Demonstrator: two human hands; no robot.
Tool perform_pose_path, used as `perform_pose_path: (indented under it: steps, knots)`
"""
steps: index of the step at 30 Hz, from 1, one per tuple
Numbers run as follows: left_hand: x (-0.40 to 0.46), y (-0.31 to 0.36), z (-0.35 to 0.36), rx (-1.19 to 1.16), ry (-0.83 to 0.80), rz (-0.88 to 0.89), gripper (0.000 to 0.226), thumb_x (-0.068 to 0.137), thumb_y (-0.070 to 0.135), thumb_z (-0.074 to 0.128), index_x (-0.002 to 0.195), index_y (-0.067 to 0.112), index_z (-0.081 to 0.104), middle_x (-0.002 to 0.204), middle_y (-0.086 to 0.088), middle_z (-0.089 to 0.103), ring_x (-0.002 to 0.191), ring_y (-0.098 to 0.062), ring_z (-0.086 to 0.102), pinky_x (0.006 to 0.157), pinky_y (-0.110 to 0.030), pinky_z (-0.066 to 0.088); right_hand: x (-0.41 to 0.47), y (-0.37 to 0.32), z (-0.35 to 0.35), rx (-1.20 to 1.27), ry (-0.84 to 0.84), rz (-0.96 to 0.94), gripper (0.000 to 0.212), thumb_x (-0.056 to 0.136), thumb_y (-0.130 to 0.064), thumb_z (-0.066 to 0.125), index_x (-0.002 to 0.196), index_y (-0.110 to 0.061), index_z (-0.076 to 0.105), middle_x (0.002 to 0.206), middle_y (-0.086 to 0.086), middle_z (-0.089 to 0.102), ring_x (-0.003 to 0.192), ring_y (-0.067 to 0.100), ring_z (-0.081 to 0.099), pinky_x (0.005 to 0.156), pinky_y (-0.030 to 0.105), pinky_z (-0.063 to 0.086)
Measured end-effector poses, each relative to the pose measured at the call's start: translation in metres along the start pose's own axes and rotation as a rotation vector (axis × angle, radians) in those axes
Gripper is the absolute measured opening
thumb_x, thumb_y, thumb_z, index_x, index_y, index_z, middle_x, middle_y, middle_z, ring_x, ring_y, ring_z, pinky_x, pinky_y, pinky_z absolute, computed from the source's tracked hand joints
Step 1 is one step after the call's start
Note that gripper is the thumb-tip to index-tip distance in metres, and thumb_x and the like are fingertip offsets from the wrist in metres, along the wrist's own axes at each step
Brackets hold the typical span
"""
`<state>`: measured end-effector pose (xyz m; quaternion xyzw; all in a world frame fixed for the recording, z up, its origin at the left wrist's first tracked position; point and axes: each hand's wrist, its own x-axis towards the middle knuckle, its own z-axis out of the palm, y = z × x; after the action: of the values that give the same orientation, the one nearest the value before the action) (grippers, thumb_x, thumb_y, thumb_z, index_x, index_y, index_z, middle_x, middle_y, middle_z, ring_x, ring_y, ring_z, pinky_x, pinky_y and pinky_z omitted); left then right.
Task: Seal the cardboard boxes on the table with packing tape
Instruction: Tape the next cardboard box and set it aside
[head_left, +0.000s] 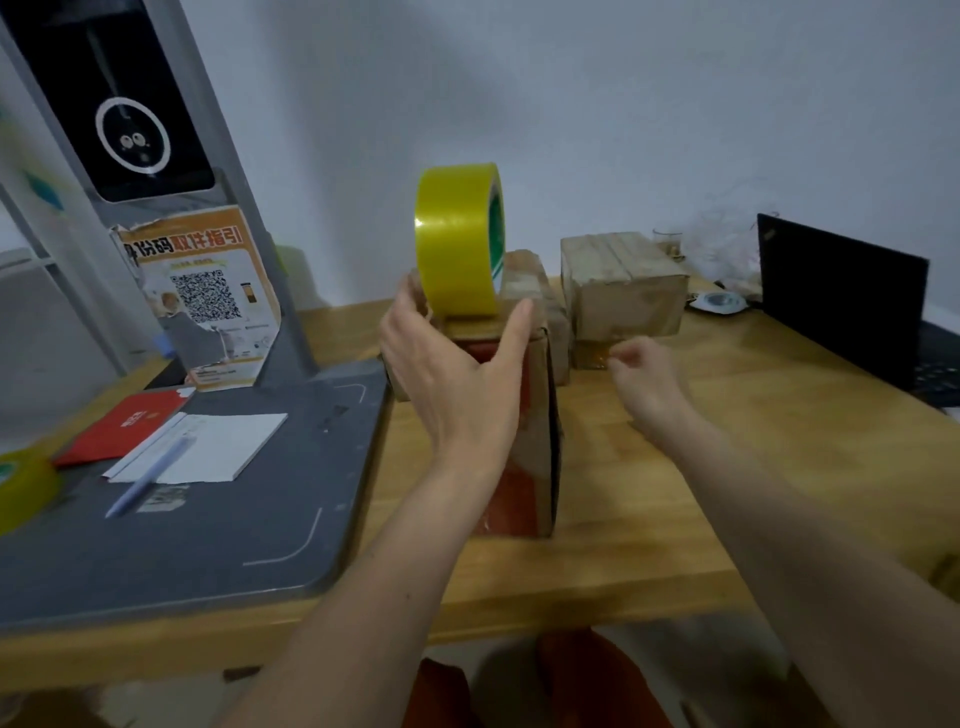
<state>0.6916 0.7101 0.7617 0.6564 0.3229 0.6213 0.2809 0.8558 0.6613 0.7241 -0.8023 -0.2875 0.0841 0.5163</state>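
Observation:
A yellow packing tape roll (460, 239) stands on its edge on top of the near cardboard box (537, 415), which has red print on its side. My left hand (452, 374) is spread just below the roll, fingers to its left and thumb to its right, straight and not closed round it. A second taped cardboard box (623, 291) sits further back to the right, with shiny tape at its base. My right hand (644, 379) hovers in front of that box with loosely curled fingers and nothing visible in them. Another box (530, 275) shows behind the roll.
A grey machine base (208, 519) on the left carries a white notepad (208, 447), a pen (150, 478) and a red booklet (124, 426). A second yellow tape roll (21, 488) lies at the left edge. A black laptop (841, 296) stands at the right. The wooden table's (675, 519) front edge is near me.

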Motion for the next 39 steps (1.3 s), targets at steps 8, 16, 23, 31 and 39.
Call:
perform_pose_path:
  steps: [8,16,23,31,39]
  knots:
    - [-0.015,0.001,0.01,-0.03,0.017,-0.011,0.081,0.08,0.057,0.067,0.14,0.011,0.038,0.131,0.0,0.044,0.126,-0.017,0.039,0.11,-0.046,0.037,-0.009,0.082,-0.002,-0.706,-0.056,0.192,0.024,0.097,-0.015,0.049,0.12,-0.009,0.053,0.124,0.014,0.057,0.119,0.034,0.046,0.096,0.042,0.043]
    - [-0.013,0.005,-0.002,0.025,-0.082,0.008,0.05,0.085,0.043,0.073,0.115,0.018,0.042,0.115,0.004,0.042,0.116,-0.014,0.038,0.106,-0.037,0.037,-0.019,0.073,0.009,-0.488,-0.109,0.148,0.025,0.096,-0.01,0.055,0.121,-0.009,0.055,0.119,0.016,0.059,0.11,0.034,0.055,0.077,0.034,0.041]
    - [0.034,0.015,-0.031,-0.004,-0.413,-0.127,0.088,0.069,0.057,0.082,0.138,0.024,0.038,0.122,0.009,0.057,0.115,-0.013,0.056,0.096,-0.035,0.049,-0.04,0.009,-0.004,0.089,-0.025,-0.154,0.028,0.095,-0.006,0.055,0.121,-0.013,0.049,0.112,0.003,0.06,0.09,0.014,0.058,0.065,0.02,0.045]
    - [0.102,0.014,-0.049,-0.231,-1.041,-0.109,0.094,0.059,0.031,0.08,0.143,0.007,0.043,0.133,-0.016,0.062,0.117,-0.024,0.062,0.103,-0.037,0.048,-0.083,-0.065,-0.012,0.424,0.072,-0.805,0.013,0.095,-0.007,0.059,0.103,-0.018,0.06,0.094,-0.008,0.067,0.091,0.0,0.067,0.08,0.015,0.052]
    - [0.112,0.014,-0.032,-0.295,-1.064,-0.114,0.095,0.055,0.028,0.083,0.139,0.002,0.045,0.108,-0.002,0.068,0.097,-0.014,0.067,0.08,-0.026,0.053,-0.075,-0.049,0.007,0.217,0.174,-0.994,0.016,0.101,-0.022,0.044,0.104,-0.01,0.054,0.087,0.006,0.072,0.065,-0.005,0.059,0.054,0.012,0.042]
